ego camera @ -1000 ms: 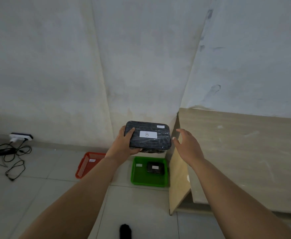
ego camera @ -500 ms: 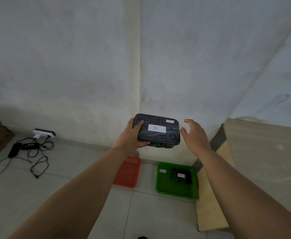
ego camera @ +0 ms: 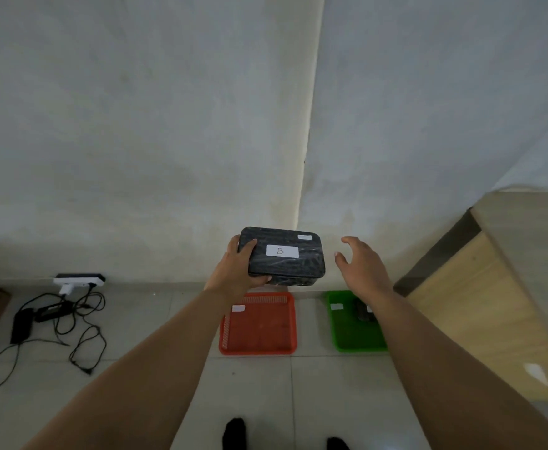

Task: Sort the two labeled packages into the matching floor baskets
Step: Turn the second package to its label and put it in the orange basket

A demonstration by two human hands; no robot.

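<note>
The black film-wrapped rectangular package labelled B is gripped at its left end by the left hand. The right hand, just right of the package, is spread empty. The package seems stiff, light, and possibly slippery; both ends should be held.

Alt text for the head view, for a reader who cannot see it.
The left hand holds a black package labeled B above a red basket on the floor; the right hand hovers open. A green basket beside it holds another package.

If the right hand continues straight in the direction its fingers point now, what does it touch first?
Probably the black package marked B, at its right end: the open right hand has its fingers aimed up and left toward it. If it passes behind, then the wall. Depth is unclear.
</note>
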